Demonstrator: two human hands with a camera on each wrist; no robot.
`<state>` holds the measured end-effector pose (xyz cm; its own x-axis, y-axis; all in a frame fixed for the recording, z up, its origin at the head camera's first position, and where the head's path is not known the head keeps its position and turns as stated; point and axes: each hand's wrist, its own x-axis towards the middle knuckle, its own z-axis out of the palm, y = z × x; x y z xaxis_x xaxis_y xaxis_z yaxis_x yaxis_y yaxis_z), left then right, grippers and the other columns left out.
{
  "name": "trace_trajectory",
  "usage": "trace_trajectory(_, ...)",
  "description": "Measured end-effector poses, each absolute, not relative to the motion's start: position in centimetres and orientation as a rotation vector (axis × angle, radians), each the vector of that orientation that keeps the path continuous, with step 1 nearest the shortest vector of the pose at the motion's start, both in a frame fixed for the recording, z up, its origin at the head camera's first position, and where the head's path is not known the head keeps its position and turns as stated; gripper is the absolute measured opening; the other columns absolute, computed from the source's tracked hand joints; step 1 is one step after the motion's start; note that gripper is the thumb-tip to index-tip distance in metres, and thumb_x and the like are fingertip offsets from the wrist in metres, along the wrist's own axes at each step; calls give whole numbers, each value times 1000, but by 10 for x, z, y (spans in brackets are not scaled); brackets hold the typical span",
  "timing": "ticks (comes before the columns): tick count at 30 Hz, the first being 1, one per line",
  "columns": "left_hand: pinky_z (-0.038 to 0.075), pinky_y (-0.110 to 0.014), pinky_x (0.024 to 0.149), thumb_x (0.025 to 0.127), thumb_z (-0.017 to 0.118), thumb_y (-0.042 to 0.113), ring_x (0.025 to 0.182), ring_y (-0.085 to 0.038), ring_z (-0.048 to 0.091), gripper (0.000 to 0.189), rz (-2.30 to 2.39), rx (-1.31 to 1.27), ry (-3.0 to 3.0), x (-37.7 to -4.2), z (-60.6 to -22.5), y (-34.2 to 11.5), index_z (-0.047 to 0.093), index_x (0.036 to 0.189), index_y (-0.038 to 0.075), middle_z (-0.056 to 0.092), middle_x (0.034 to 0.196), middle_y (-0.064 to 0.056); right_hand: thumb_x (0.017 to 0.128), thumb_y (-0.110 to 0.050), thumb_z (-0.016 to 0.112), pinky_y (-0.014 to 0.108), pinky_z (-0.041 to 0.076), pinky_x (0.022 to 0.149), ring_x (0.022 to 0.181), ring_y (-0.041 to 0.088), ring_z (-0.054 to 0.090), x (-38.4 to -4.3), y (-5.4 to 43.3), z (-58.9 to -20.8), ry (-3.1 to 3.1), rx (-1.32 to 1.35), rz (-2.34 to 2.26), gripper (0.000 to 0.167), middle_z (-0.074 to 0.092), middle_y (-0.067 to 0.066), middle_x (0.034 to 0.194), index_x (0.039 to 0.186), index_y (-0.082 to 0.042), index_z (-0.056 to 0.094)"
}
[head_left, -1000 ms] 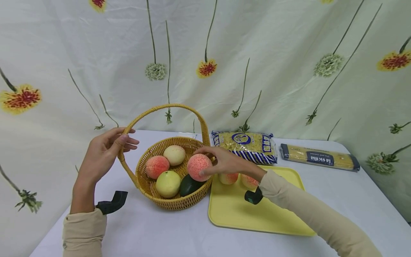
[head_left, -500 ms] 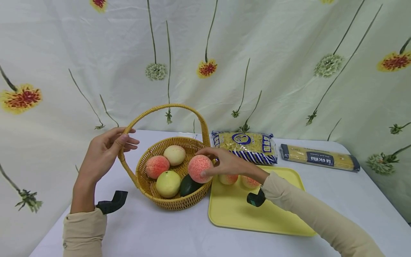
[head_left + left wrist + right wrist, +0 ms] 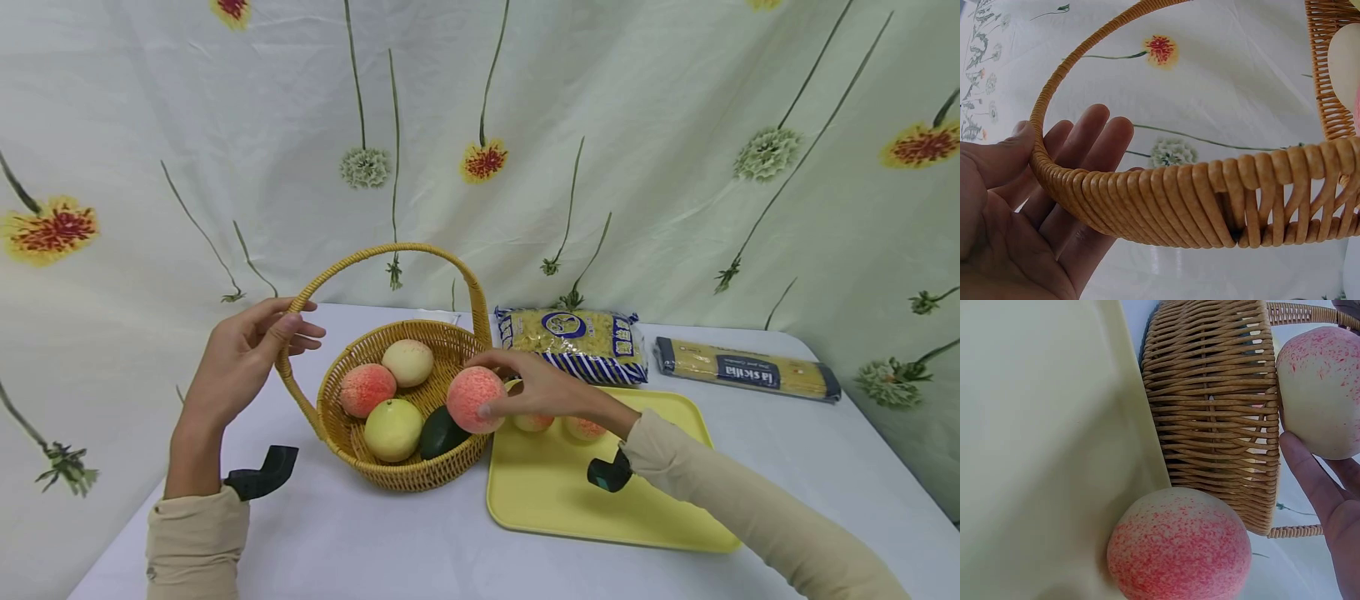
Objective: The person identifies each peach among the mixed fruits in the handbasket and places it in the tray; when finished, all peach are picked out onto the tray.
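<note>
My left hand [image 3: 243,350] holds the side of the tall handle [image 3: 397,247] of a wicker basket [image 3: 420,477], its thumb in front and its fingers behind. In my right hand [image 3: 551,389] is a pink peach [image 3: 476,400], gripped between thumb and fingers over the basket's right rim. Inside the basket lie a redder peach [image 3: 367,389], a pale peach [image 3: 408,362], a round yellow-green fruit [image 3: 393,429] and a dark green avocado [image 3: 442,433]. Two more peaches sit on the yellow tray [image 3: 592,517], partly hidden by my right arm; the right wrist view shows one peach [image 3: 1179,544] close beside the basket.
Behind the tray lies a bag of pasta [image 3: 570,329] in blue and white striped wrapping. A long pack of spaghetti [image 3: 750,371] lies at the back right. A flower-print cloth [image 3: 660,167] hangs behind the white table [image 3: 360,542].
My right hand has moved a little to the right with the peach, from above the avocado to the basket's right rim. The left hand and basket have stayed in place.
</note>
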<state>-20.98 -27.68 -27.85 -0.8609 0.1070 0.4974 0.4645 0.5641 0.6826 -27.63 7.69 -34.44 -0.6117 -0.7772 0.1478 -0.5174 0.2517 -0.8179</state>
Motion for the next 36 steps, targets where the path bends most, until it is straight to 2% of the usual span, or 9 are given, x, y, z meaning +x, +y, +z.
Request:
trace_trajectory(8,55,-15,71,100,50,16,83,-2,68,29,-1216,-463,-2403,-209,-278,-277,57,123,0,69,93,11,85,-29,73,38,54,88,113,16,56,-272,83,-346,2217,-1147,-1316,56,54,-1,127,135,-19,50)
trace_trajectory(15,55,-15,71,100,50,16,83,-2,68,29,-1218,-465,-2401,-209,-278,-277,57,123,0,69,93,12,85,-27,73,40,53,89,113,20,55,-267,87,-346,2169,-1115,-1367,53,54,0,127,133,-22,51)
trace_trajectory(23,55,-15,71,100,50,16,83,-2,68,29,-1219,-466,-2402,-209,-277,-276,57,123,1,70,94,11,85,-20,72,38,54,88,111,22,58,-265,92,-350,2114,-1100,-1437,51,56,4,126,133,-18,52)
trace_trajectory(36,55,-15,70,100,50,17,82,-1,68,29,-1195,-447,-2413,-209,-278,-276,57,124,1,70,93,10,85,-25,72,36,53,91,112,21,58,-260,102,-353,2126,-1106,-1451,53,55,3,128,133,-17,51)
